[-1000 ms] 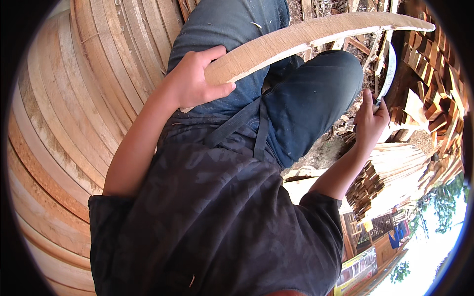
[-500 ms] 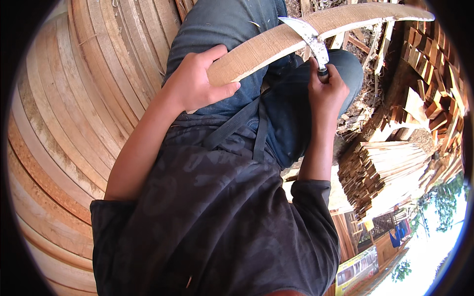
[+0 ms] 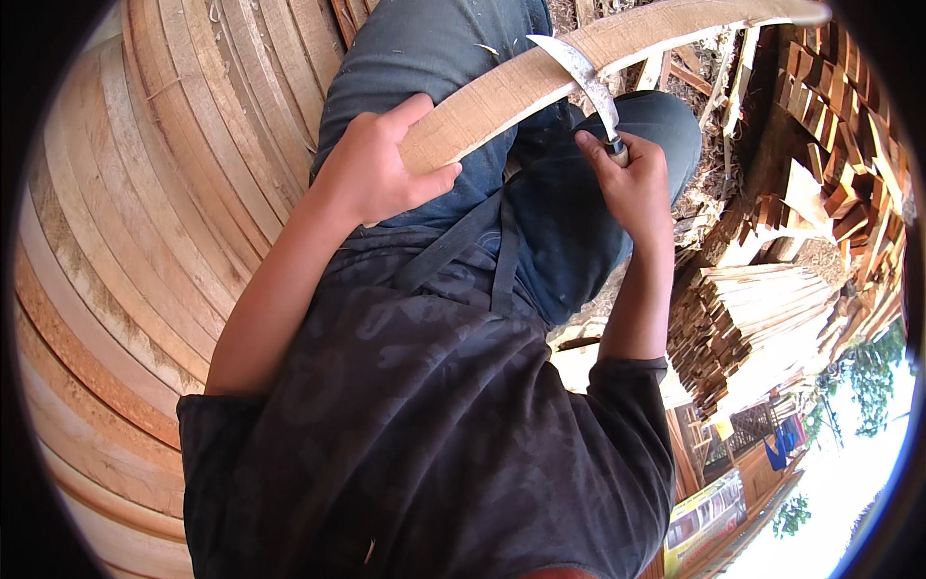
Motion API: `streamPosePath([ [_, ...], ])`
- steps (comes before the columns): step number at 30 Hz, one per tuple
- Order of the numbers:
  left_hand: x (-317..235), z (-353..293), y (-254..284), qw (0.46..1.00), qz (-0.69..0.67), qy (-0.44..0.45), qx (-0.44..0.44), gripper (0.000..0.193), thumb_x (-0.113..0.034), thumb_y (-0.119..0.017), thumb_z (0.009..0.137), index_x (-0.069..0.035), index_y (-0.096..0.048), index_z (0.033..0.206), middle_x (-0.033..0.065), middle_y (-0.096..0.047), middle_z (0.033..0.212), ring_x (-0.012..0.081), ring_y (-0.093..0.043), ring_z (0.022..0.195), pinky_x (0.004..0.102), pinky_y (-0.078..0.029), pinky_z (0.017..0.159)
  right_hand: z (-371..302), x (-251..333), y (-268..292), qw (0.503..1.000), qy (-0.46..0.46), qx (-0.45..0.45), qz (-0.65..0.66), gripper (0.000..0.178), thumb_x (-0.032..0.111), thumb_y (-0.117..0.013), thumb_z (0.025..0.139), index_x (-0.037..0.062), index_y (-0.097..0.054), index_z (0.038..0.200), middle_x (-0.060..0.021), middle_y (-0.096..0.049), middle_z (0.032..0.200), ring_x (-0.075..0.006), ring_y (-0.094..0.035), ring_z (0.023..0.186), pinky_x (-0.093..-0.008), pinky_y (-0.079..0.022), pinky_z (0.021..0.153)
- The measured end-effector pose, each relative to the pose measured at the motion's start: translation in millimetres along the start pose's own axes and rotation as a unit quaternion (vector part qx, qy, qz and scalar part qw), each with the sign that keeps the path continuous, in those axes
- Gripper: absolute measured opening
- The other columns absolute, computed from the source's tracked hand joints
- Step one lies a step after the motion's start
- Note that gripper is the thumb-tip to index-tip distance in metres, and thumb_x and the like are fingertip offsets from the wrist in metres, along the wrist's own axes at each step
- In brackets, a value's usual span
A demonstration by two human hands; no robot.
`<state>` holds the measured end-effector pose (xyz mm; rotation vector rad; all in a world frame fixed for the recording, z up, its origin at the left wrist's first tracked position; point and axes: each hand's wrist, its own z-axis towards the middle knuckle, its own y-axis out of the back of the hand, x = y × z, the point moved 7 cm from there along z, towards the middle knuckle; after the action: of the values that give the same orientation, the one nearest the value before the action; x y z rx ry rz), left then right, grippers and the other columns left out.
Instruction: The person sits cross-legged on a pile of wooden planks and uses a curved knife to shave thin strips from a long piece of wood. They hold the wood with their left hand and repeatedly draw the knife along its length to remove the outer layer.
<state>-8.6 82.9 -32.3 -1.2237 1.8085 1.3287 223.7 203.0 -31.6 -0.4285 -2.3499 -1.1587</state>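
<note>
We judge the long, tan, rough-sawn wooden plank (image 3: pixel 502 101) stiff and fairly light, best held by its near end, above the dark blue trousers (image 3: pixel 405 58). There our left hand (image 3: pixel 386 174) grasps it, thumb and forefinger apart; our right hand (image 3: pixel 634 183) clenches a curved, steel-bladed knife (image 3: pixel 602 100) crossing the plank.

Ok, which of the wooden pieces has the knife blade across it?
The curved plank held in the left grip; the knife blade crosses only it, not the boards at far left or the stacked sticks at right.
</note>
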Motion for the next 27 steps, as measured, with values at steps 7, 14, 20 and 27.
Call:
streamPosePath([
  [7, -8, 0, 0, 0.999, -0.021, -0.002, -0.034, 0.038, -0.025, -0.077, 0.074, -0.001, -0.056, 0.094, 0.0232, -0.065, 0.077, 0.0399, -0.067, 0.074, 0.0396, -0.052, 0.064, 17, 16, 14, 0.959, 0.104, -0.229, -0.13, 0.02, 0.018, -0.074, 0.078, 0.0021, -0.063, 0.074, -0.0145, -0.062, 0.061, -0.0348, -0.064, 0.061, -0.0421, -0.049, 0.056],
  [14, -6, 3, -1, 0.999, -0.004, 0.012, -0.052, 0.041, -0.028, -0.077, 0.074, 0.001, -0.055, 0.093, 0.0253, -0.065, 0.076, 0.0407, -0.067, 0.075, 0.0401, -0.052, 0.065, 47, 11, 14, 0.948, 0.151, -0.197, -0.197, 0.021, 0.02, -0.072, 0.081, 0.002, -0.064, 0.074, -0.0153, -0.063, 0.062, -0.0368, -0.064, 0.062, -0.0446, -0.05, 0.06],
  [20, -7, -4, -6, 0.994, 0.062, 0.011, -0.086, 0.043, -0.03, -0.076, 0.074, 0.001, -0.055, 0.095, 0.0279, -0.063, 0.071, 0.0436, -0.066, 0.073, 0.0447, -0.053, 0.062, 39, -1, -6, 0.998, 0.013, -0.011, -0.065, 0.039, 0.032, -0.07, 0.085, -0.0055, -0.066, 0.076, -0.0247, -0.059, 0.061, -0.0413, -0.062, 0.063, -0.0437, -0.049, 0.061],
  [27, -8, 0, -8, 0.993, 0.026, 0.03, -0.107, 0.042, -0.031, -0.075, 0.075, 0.001, -0.054, 0.093, 0.0277, -0.063, 0.072, 0.045, -0.065, 0.074, 0.0471, -0.053, 0.063, 70, 13, 9, 0.956, 0.058, -0.223, -0.18, 0.021, 0.024, -0.065, 0.074, 0.0079, -0.074, 0.083, -0.0213, -0.067, 0.074, -0.04, -0.066, 0.073, -0.0476, -0.054, 0.072],
])
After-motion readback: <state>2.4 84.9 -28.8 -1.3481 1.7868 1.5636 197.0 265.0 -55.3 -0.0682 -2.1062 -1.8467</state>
